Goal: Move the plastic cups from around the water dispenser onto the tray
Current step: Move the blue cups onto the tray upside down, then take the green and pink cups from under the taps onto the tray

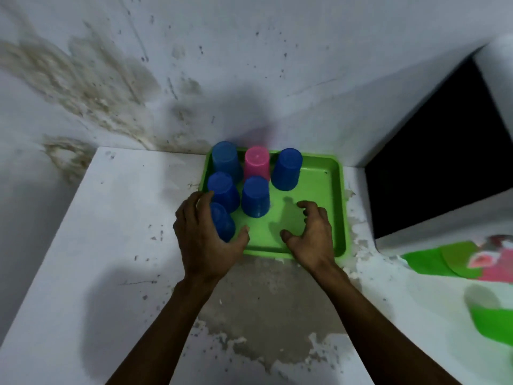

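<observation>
Left hand (204,234) is wrapped around an upturned blue cup (222,222), fingers curled over its far side and thumb along the near side, right at the tray's near-left corner, and whether that cup has touched down yet is hard to tell from up here. Right hand (311,234) hangs spread and empty over the bare near-right part of the green tray (337,207), fingers bent, holding nothing. On the tray already, all mouth-down: a blue cup in the far-left corner (225,159), a pink cup (257,163) just beside it along the far edge, another blue one (287,169) further right on that edge, then a blue cup on the left edge (223,190) and a blue cup toward the middle (255,197), packed close, some touching. The tray sits against the back wall on a white ledge (111,218) with peeling paint. No water dispenser in view at all. These look like thin, light plastic tumblers, smooth-sided and a bit flexible, so they should tip or skate easily; best taken round the body near the closed top with a soft squeeze, not pinched hard. Off to the right, something green (491,320), blurred, could be another cup, can't say.
</observation>
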